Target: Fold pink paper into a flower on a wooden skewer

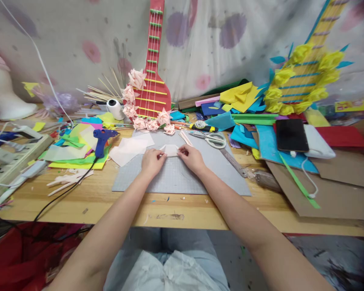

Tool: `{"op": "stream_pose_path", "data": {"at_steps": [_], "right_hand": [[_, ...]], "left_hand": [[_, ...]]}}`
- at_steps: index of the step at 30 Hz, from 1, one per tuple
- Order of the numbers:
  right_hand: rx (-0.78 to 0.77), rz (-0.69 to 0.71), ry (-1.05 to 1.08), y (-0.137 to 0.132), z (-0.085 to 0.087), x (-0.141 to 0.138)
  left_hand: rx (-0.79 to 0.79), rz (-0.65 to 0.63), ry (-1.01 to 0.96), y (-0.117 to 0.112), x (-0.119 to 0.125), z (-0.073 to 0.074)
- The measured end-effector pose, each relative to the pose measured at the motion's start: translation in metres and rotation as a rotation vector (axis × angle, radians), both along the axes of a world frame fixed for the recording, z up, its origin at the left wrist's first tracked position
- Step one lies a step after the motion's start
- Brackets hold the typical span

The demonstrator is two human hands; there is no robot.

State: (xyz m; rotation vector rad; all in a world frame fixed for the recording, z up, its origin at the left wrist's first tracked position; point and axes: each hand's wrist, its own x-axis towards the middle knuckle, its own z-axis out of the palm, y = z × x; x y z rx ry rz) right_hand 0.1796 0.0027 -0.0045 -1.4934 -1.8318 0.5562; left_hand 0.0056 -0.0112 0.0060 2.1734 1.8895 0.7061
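A small folded piece of pale paper lies low over the grey cutting mat, held between both hands. My left hand pinches its left edge, thumb against fingers. On the other side, my right hand is closed on the right edge in the same way. Pale pink paper sheets lie to the left, partly on the mat. Behind the hands stands a red paper lute with pink paper flowers down its left side. Scissors rest on the mat's far right part.
A blue glue gun stands on coloured paper at left, its black cord crossing the table. A power strip sits at far left. A metal ruler, a phone and cardboard lie at right. A yellow-flowered lute leans behind.
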Motion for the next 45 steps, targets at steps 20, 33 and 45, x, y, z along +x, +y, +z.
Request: {"op": "stream_pose_path", "data": {"at_steps": [20, 33, 45], "right_hand": [[0.057, -0.119, -0.117, -0.004, -0.002, -0.019], [0.077, -0.113, -0.298, -0.009, 0.006, -0.021], [0.207, -0.102, -0.570, -0.013, 0.007, -0.026]], "left_hand": [[0.007, 0.130, 0.078, 0.002, 0.012, -0.001], [0.015, 0.156, 0.084, 0.004, 0.013, -0.003], [0.101, -0.008, 0.131, 0.005, 0.016, 0.001]]}}
